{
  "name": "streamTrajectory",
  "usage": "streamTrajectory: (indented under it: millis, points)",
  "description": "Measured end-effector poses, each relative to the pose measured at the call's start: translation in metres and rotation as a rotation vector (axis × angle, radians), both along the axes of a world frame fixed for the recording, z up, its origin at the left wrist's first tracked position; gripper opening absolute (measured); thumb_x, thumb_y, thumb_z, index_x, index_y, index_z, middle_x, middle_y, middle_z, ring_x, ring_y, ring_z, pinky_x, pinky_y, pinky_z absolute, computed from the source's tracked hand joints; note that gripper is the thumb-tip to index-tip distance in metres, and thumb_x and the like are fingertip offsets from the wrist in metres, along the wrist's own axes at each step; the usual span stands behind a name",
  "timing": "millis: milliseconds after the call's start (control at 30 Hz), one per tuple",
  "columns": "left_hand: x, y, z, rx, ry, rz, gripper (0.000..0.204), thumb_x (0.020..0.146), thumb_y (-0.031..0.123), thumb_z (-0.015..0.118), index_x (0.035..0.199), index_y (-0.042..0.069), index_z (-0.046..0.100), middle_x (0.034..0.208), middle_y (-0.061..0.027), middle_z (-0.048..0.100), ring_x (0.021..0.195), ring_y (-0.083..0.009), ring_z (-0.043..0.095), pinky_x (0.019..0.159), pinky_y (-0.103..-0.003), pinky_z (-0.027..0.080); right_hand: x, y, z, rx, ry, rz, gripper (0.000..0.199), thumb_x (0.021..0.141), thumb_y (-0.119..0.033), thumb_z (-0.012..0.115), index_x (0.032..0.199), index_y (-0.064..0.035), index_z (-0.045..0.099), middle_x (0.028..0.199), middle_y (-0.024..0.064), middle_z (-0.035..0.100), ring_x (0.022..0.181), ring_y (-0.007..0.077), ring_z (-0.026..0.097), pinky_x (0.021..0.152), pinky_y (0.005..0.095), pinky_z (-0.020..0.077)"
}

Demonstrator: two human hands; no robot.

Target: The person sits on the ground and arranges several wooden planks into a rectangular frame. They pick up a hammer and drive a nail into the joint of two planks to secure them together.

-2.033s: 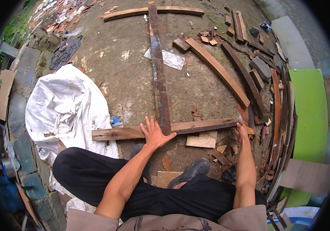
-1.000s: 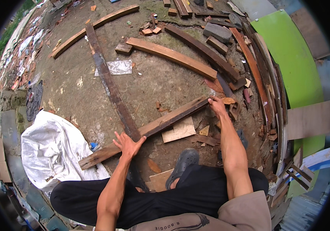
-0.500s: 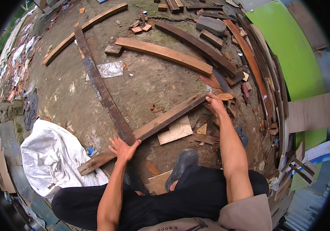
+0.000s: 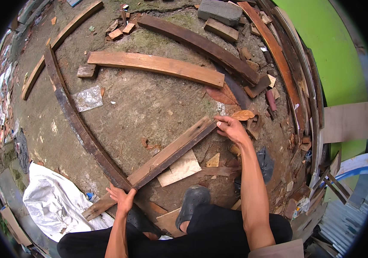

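A weathered wooden beam [image 4: 167, 154] lies slantwise before my knees, its near end over a white sack. My right hand [image 4: 232, 129] grips its far right end, fingers and thumb closed about the edge. Toward the other end, my left hand [image 4: 122, 201] rests on the beam with fingers spread and thumb outstretched, not wrapped around it. Right beside that thumb, a long dark beam [image 4: 90, 144] meets the first one at an angle. Whether the two are joined there, I cannot tell.
The white sack [image 4: 48, 202] lies crumpled at left. Ahead are a light brown beam [image 4: 156, 67], a dark beam [image 4: 197, 45] and a grey block [image 4: 220, 12]. A red-handled tool [image 4: 271, 101] lies at right, near long planks [image 4: 278, 64]. A thin board [image 4: 179, 168] sits near my shoes.
The view has shifted, so the ground and beams sit farther left in the picture. Both hands keep their places on the slanting beam, which shows no clear movement over the ground.
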State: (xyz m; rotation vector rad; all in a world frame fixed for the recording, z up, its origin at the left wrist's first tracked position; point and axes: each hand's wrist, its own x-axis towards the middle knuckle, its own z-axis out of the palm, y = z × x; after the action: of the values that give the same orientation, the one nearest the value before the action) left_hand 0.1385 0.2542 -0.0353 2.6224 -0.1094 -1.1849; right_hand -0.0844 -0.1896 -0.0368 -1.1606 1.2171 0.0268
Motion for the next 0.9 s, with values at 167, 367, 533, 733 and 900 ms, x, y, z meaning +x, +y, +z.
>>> streamTrajectory:
  millis: [167,367,533,733,900]
  points:
    - [0.005,0.001,0.011,0.061,0.079,-0.028,0.121,0.073,0.044,0.068,0.151,-0.01,-0.007,0.157,-0.0353,-0.013,0.148,-0.0433,-0.02,0.119,-0.05,-0.008,0.003,-0.013,-0.001,0.148,-0.024,0.025,0.033,0.098,-0.011,0.062,0.13,-0.0071,0.063,0.109,0.0093,0.062,0.104,0.0174,0.061,0.094,0.0324,0.0548]
    - [0.007,-0.007,0.022,0.114,0.115,-0.048,0.121,0.077,0.049,0.065,0.151,-0.013,-0.008,0.156,-0.0366,-0.02,0.149,-0.0426,-0.02,0.121,-0.046,-0.007,0.011,-0.017,0.009,0.127,-0.018,0.06,0.029,0.097,-0.013,0.063,0.126,-0.0064,0.066,0.111,0.0045,0.064,0.098,0.0141,0.062,0.092,0.0284,0.0534]
    - [0.007,-0.008,0.02,0.055,0.118,0.028,0.118,0.082,0.054,0.063,0.151,-0.011,-0.008,0.156,-0.0357,-0.022,0.148,-0.0437,-0.02,0.12,-0.047,-0.007,0.004,-0.018,0.006,-0.051,0.054,0.17,0.028,0.097,-0.019,0.066,0.119,-0.0033,0.069,0.095,0.0018,0.067,0.085,0.011,0.062,0.079,0.0259,0.0509]
    - [-0.004,0.004,0.008,0.014,0.017,0.092,0.119,0.086,0.06,0.064,0.153,-0.009,-0.006,0.159,-0.0327,-0.015,0.15,-0.0416,-0.017,0.12,-0.049,-0.008,0.001,-0.018,0.004,-0.093,0.128,0.266,0.032,0.096,-0.026,0.067,0.113,0.0004,0.069,0.088,0.0024,0.068,0.079,0.0105,0.061,0.073,0.0274,0.0497]
    - [-0.027,-0.028,0.011,-0.26,-0.5,0.104,0.109,0.084,0.053,0.073,0.156,0.001,0.011,0.162,-0.0266,0.004,0.151,-0.0432,0.001,0.12,-0.055,-0.001,0.0,-0.025,0.006,-0.111,0.172,0.341,0.032,0.096,-0.027,0.067,0.112,0.0008,0.069,0.087,0.002,0.068,0.076,0.0105,0.061,0.072,0.0271,0.05]
